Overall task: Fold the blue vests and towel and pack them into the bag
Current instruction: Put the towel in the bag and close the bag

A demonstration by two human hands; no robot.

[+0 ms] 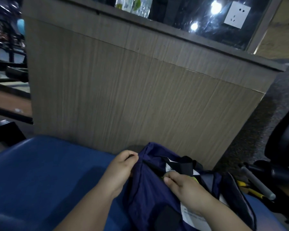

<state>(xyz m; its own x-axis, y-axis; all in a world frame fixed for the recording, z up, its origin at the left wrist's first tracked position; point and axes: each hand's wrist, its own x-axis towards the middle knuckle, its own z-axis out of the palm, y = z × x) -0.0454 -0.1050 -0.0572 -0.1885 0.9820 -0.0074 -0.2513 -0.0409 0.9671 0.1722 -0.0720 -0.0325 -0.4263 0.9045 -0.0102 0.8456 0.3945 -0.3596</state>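
Note:
A dark navy fabric bag (150,194) with black straps lies on a blue padded seat (45,174) at the bottom of the view. My left hand (120,170) pinches the bag's upper left edge. My right hand (185,187) grips the fabric at the bag's opening, beside a black strap (185,165) and a white label. A bit of yellow-green shows inside the opening. Whether blue vests or a towel are inside the bag cannot be told.
A tall wood-grain desk panel (132,90) stands right behind the seat. Plastic bottles (137,5) sit on the desk top. A black office chair (285,139) is at the right, with grey and yellow tools (255,184) on the floor beside it.

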